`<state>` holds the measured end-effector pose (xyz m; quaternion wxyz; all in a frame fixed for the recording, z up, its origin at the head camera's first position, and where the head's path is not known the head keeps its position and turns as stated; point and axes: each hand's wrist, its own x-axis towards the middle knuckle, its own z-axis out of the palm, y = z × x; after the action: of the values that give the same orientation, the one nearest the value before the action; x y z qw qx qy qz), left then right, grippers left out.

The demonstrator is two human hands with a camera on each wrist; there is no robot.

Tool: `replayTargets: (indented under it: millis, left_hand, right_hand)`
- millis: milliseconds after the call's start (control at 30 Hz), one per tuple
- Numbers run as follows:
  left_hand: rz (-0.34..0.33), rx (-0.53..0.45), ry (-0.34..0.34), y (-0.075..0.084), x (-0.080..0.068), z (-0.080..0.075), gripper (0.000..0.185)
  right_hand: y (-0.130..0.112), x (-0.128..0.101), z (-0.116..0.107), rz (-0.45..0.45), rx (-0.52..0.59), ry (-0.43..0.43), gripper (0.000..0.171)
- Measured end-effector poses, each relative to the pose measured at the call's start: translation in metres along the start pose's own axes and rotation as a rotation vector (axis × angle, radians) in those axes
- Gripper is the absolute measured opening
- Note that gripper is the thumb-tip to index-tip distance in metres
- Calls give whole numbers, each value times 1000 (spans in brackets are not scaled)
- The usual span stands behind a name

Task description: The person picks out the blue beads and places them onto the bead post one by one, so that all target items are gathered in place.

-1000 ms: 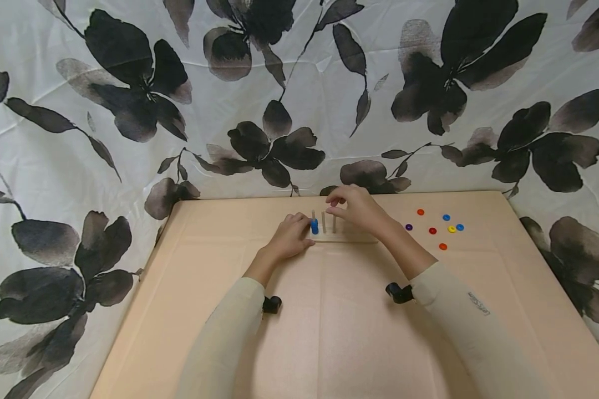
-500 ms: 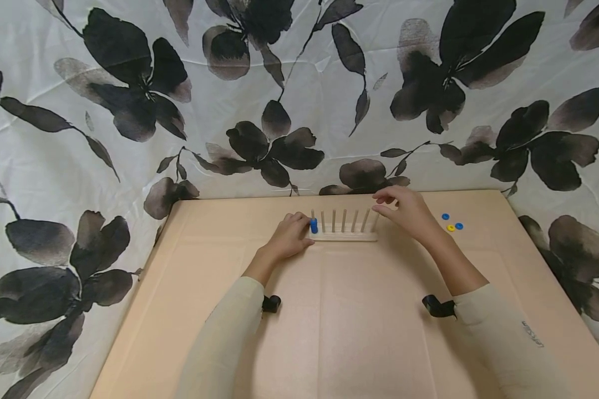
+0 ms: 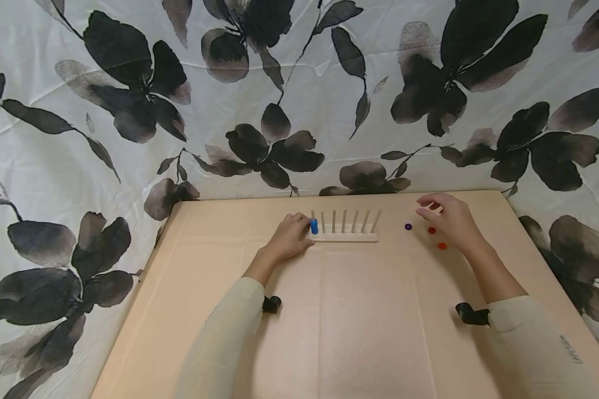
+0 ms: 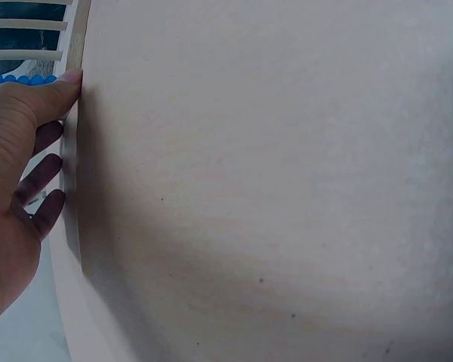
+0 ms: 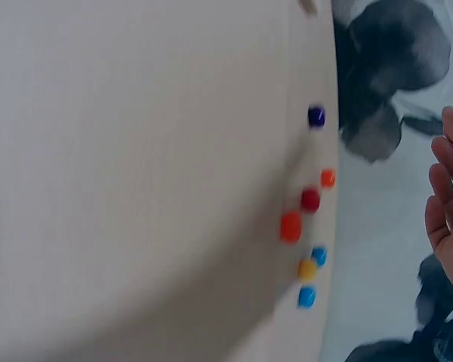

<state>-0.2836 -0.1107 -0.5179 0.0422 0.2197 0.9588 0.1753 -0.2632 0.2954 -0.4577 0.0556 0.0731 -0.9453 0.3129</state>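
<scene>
A wooden peg rack (image 3: 349,237) with several upright pegs stands near the table's far edge. A short stack of blue beads (image 3: 314,226) sits on its leftmost peg. My left hand (image 3: 303,225) grips the rack's left end; in the left wrist view the left hand (image 4: 60,113) has its thumb (image 4: 60,84) pressed on the rack's base (image 4: 81,34), beside the blue beads (image 4: 15,78). My right hand (image 3: 427,208) hovers, fingers relaxed and holding nothing, over loose beads: purple (image 3: 407,226), red (image 3: 431,230), orange (image 3: 442,245). The right wrist view shows the right hand (image 5: 447,177) beside these beads (image 5: 310,200).
The beige table (image 3: 329,321) ends at a flowered cloth backdrop (image 3: 130,111). In the right wrist view more loose beads lie by the table edge: blue (image 5: 318,256), yellow (image 5: 307,269), blue (image 5: 306,296); in the head view my right hand covers them.
My right hand has moved right, from the rack's pegs to above the loose beads. The left hand and the rack have stayed still.
</scene>
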Motion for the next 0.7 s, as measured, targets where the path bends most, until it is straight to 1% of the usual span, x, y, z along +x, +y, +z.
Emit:
replayTargets:
  millis: [133, 233, 333, 500, 700]
  left_hand:
    - [-5, -1, -6, 0, -1, 0, 59]
    - [-4, 0, -5, 0, -1, 0, 59]
    - [1, -1, 1, 0, -1, 0, 59]
    - [3, 0, 5, 0, -2, -1, 58]
    - [11, 3, 4, -1, -2, 0, 58]
  right_hand:
    - [18, -1, -7, 61, -6, -5, 43]
    - [32, 1, -12, 81, -23, -3, 39]
    - [43, 2, -14, 116, -46, -12, 41]
    - [56, 4, -11, 179, -59, -34, 44]
    - [70, 2, -1, 249, -57, -58, 50]
